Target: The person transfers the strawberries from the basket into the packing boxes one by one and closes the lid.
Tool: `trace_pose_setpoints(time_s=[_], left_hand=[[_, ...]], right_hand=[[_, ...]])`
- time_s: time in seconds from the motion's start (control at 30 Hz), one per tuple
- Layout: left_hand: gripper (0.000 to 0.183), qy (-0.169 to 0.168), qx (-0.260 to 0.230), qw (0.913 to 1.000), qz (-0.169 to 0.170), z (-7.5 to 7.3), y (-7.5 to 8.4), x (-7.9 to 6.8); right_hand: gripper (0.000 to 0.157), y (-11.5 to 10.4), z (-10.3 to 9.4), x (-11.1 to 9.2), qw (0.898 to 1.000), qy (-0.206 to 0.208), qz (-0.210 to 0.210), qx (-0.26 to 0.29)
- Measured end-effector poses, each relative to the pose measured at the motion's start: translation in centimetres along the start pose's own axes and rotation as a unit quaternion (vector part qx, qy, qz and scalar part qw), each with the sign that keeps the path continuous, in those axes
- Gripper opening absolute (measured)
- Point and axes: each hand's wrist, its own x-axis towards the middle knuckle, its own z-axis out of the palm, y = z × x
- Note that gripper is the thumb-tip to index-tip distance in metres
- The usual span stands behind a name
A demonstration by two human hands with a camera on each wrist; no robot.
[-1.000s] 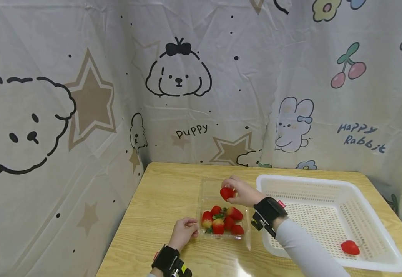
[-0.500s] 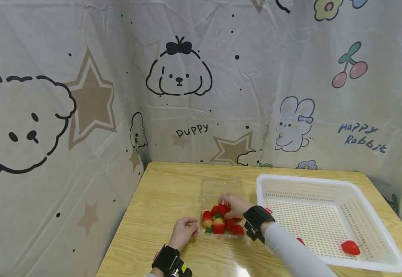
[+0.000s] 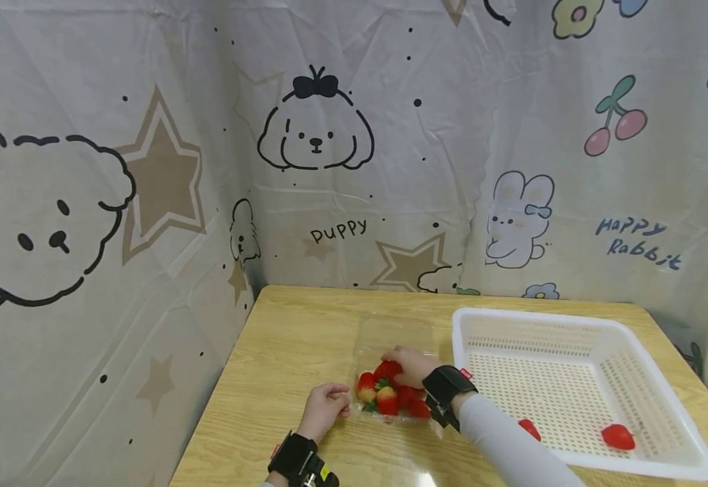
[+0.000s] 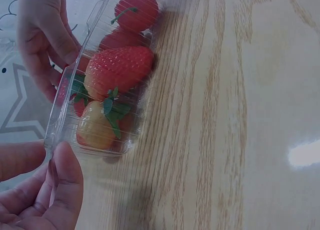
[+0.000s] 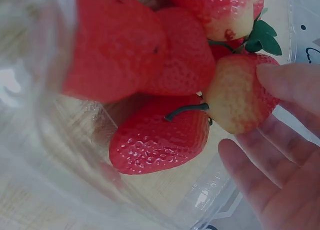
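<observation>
The clear plastic box [image 3: 390, 331], its lid folded back, holds several red strawberries [image 3: 386, 400], some pale near green leaves. At the box's left side is my left hand [image 3: 323, 408]; in the left wrist view its thumb and fingers pinch the rim. My right hand [image 3: 413, 367] reaches into the box from the right. In the right wrist view its thumb lies on a red-and-pale strawberry [image 5: 235, 97], with fingers below and behind it. Another red strawberry [image 5: 160, 137] with a green stem lies beside it. From above, the right hand hides part of the fruit.
A white perforated plastic basket [image 3: 579, 314] stands right of the box, with one strawberry [image 3: 618, 436] near its right end and another strawberry [image 3: 529, 429] by the right sleeve. The wooden table [image 3: 293, 325] meets a printed curtain [image 3: 342, 203] behind and at the left.
My right hand has lowered from above the box, where it held a strawberry, into the fruit. The forearm's shift left uncovers the second strawberry in the basket. My left hand stays put.
</observation>
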Motion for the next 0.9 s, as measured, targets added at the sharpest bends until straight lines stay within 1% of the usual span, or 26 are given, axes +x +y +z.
trace_pose_setpoints(time_s=[0.03, 0.17, 0.27, 0.3, 0.4, 0.5, 0.53, 0.6, 0.67, 0.77, 0.83, 0.9], left_hand=[[0.023, 0.0, 0.0, 1.0, 0.0, 0.0, 0.0, -0.1], [0.023, 0.0, 0.0, 1.0, -0.001, 0.0, 0.0, -0.2], [0.023, 0.0, 0.0, 1.0, 0.001, 0.0, 0.0, -0.1], [0.023, -0.002, -0.003, 1.0, 0.001, 0.0, 0.2, -0.2], [0.024, -0.005, -0.008, 1.0, 0.001, 0.0, 0.1, 0.0], [0.024, -0.007, -0.009, 0.9999, -0.002, 0.0, 0.2, 0.0], [0.024, -0.006, -0.007, 1.0, -0.002, 0.0, -0.1, 0.1], [0.024, -0.004, -0.004, 1.0, -0.001, 0.0, 0.0, 0.0], [0.024, -0.002, -0.002, 1.0, -0.003, 0.0, 0.1, -0.1], [0.024, -0.002, -0.003, 1.0, -0.002, 0.0, 0.3, -0.2], [0.024, -0.003, -0.003, 1.0, -0.002, 0.0, 0.3, -0.2], [0.024, -0.004, -0.004, 1.0, -0.001, 0.1, 0.3, -0.2]], right_hand=[[0.044, 0.0, 0.1, 0.0, 1.0, -0.003, 0.0, -0.003], [0.045, -0.3, -0.2, -0.1, 1.0, -0.016, 0.015, 0.019], [0.046, -0.3, -0.2, -0.1, 0.999, -0.022, 0.018, 0.018], [0.046, -0.2, -0.2, -0.1, 1.0, -0.022, 0.018, 0.014], [0.048, 0.0, -0.3, -0.1, 1.0, -0.023, 0.008, 0.008], [0.05, -0.7, -1.7, -0.4, 0.999, -0.041, 0.009, 0.032], [0.05, -1.0, -2.4, -0.6, 0.998, -0.045, 0.008, 0.041], [0.051, -1.6, -4.1, -1.1, 0.998, -0.041, 0.005, 0.053], [0.054, -2.1, -5.8, -1.6, 0.998, -0.018, -0.007, 0.055], [0.061, -2.2, -8.2, -2.6, 0.997, 0.054, -0.045, 0.031], [0.067, -2.0, -9.6, -3.3, 0.991, 0.107, -0.072, 0.02], [0.071, -1.6, -10.8, -4.1, 0.983, 0.158, -0.09, 0.007]])
